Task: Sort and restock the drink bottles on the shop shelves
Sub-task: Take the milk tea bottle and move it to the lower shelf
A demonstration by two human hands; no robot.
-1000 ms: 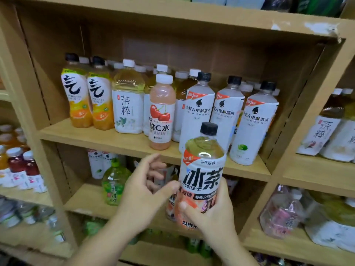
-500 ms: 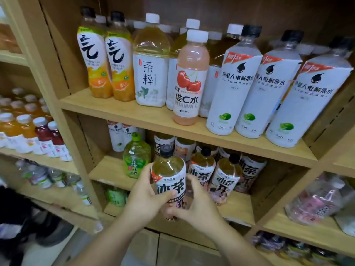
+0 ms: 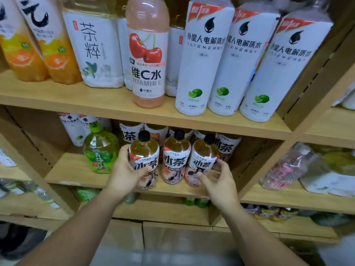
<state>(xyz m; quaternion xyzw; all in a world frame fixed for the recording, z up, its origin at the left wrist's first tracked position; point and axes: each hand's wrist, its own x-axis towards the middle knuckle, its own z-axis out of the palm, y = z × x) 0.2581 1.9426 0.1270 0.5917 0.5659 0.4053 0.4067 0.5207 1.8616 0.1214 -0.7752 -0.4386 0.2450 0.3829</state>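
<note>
One more tea bottle (image 3: 144, 162) on lower shelf (image 3: 76, 175).

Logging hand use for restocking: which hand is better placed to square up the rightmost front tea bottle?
Right, probably. The right hand sits beside the rightmost bottle, fingers loose, holding nothing; the left hand grips the leftmost bottle and would have to cross the middle bottle.

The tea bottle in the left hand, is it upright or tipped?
Upright: the tea bottle has its black cap on top, gripped by the left hand.
</note>
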